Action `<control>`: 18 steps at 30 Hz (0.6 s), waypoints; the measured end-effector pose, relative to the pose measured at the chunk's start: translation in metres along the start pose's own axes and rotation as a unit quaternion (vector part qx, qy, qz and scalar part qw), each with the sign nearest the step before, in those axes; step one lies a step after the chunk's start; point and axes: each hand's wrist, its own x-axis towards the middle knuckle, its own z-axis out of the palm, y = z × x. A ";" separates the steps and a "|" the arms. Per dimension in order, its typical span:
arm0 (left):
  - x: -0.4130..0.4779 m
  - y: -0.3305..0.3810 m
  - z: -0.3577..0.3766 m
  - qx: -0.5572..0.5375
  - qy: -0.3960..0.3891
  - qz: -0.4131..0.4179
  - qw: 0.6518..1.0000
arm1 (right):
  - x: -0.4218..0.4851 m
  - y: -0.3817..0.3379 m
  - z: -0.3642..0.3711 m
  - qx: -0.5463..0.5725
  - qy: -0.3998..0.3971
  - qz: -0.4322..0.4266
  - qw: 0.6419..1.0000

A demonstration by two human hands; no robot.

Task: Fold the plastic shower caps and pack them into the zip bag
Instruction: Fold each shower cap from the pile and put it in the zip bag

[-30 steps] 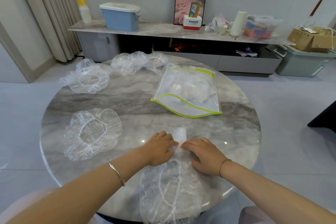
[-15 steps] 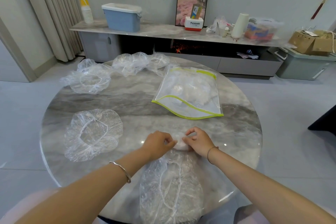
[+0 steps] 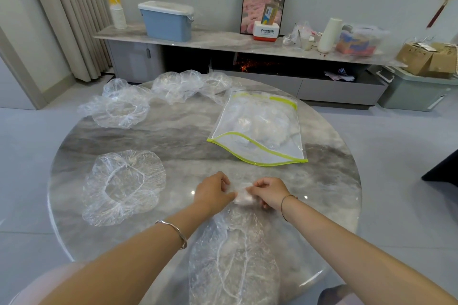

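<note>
- The left hand point(image 3: 213, 193) and right hand point(image 3: 269, 193) pinch the cap point(image 3: 235, 260) at its rolled far end; it trails toward the desk's point(image 3: 173, 146) near edge.
- The bag point(image 3: 257, 129) lies beyond, nearer the right hand.

Bare surface point(image 3: 178, 141) between left hand point(image 3: 213, 193), right hand point(image 3: 270, 193) and zip bag point(image 3: 260, 131): open lane ahead. Spread shower cap point(image 3: 124, 187) lies near, left of hands. Long cap point(image 3: 233, 262) covers near edge between forearms. Loose caps point(image 3: 119, 109) crowd far-left rim. Right side of surface bare to edge.
</note>
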 end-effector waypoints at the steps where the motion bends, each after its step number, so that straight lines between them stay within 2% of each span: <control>1: 0.002 0.000 -0.001 -0.026 0.012 0.006 1.000 | -0.001 -0.004 0.000 0.047 -0.011 -0.003 0.999; 3: 0.009 0.002 -0.008 -0.056 0.055 0.026 0.997 | -0.003 -0.009 0.000 0.122 0.000 -0.048 0.991; 4: 0.017 0.004 -0.014 -0.057 0.084 0.040 0.994 | -0.001 -0.011 0.000 0.123 0.028 -0.094 0.988; 6: 0.033 0.005 -0.027 -0.050 0.123 0.051 0.990 | 0.005 -0.014 -0.001 0.082 0.086 -0.191 0.974; 8: 0.051 0.004 -0.035 -0.063 0.120 0.026 0.990 | 0.013 -0.016 0.004 0.041 0.093 -0.254 0.962; 11: 0.077 0.004 -0.037 -0.086 0.101 0.015 0.991 | 0.036 -0.018 0.019 -0.087 0.073 -0.321 0.940; 15: 0.104 0.001 -0.037 -0.038 0.113 0.064 0.991 | 0.077 -0.026 0.037 -0.246 0.017 -0.321 0.914; 16: 0.108 0.001 -0.037 -0.037 0.118 0.075 0.990 | 0.086 -0.029 0.038 -0.293 0.037 -0.334 0.895; 18: 0.115 0.000 -0.038 -0.037 0.135 0.095 0.986 | 0.108 -0.039 0.037 -0.398 0.075 -0.388 0.828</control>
